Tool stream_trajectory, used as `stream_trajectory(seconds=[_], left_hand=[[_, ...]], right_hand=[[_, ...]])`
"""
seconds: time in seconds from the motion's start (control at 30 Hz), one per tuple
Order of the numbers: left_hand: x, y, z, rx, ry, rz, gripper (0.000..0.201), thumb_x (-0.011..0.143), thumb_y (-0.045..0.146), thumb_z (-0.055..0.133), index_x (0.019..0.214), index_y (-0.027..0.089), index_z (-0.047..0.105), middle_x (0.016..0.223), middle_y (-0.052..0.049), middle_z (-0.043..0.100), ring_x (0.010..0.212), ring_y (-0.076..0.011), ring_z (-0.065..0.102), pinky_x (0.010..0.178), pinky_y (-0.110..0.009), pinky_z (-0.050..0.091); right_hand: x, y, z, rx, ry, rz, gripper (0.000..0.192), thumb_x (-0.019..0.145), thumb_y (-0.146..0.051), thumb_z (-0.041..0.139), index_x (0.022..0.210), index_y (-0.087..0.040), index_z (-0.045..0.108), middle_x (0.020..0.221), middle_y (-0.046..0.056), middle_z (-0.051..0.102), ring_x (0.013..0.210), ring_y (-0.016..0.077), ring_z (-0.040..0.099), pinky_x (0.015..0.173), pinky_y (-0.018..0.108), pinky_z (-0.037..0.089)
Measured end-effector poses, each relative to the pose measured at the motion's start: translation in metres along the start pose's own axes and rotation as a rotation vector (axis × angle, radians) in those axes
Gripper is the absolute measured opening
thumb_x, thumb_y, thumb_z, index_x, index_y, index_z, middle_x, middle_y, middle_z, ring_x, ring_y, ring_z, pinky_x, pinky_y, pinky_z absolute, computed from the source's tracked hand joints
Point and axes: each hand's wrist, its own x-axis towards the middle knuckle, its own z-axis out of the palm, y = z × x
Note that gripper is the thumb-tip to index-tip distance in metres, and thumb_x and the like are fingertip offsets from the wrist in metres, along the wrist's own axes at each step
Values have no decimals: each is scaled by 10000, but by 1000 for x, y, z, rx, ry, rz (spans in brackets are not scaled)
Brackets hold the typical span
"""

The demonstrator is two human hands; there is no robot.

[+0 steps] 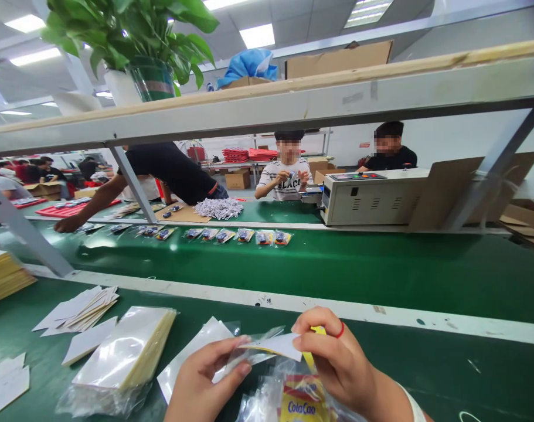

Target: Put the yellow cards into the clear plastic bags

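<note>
Green worktop (381, 375) in front of me, a stack of clear bags (126, 351) off to the left. My left hand (205, 381) pinches a thin clear bag (249, 351) open; my right hand (337, 363) grips a white card (279, 344) at its mouth. Looks featherlight, floppy, slippery, so edges are best.

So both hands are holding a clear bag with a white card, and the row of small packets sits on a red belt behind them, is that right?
Not quite: the belt is green, not red, as the head view shows. The left hand and right hand do hold a clear bag with a white card, and the row of small packets sits behind them.
</note>
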Motion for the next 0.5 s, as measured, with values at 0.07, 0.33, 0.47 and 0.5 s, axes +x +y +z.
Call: stream_trajectory(seconds=[0.07,0.33,0.47,0.5], left_hand=[[-1,2,1,11,34,-12,259,624,425,826,834,274,812,881,-36,823,801,-218,769,794,-260,609],[-1,-2,-8,64,-27,17,207,655,269,797,861,287,807,914,-21,821,861,-217,767,822,-256,598],[-1,-2,-13,215,-33,106,204,687,245,764,878,302,805,905,-10,820,839,-205,768,822,-253,597],[-1,-2,-14,248,-35,127,209,690,246,762,886,304,803,905,-9,820,836,-204,768,820,-253,597]], right_hand=[[4,-2,-1,-27,-32,-10,469,754,55,393,1118,-217,511,942,55,540,780,172,552,647,318,520],[19,-9,-11,-118,-80,-28,337,799,3,394,1024,-212,523,856,43,554,678,147,539,607,279,480],[27,-16,-16,-183,-158,-23,267,817,-38,410,985,-203,536,815,42,560,643,145,519,578,267,450],[28,-17,-17,-202,-168,-23,271,813,-34,403,979,-198,540,812,44,561,642,143,515,575,264,445]])
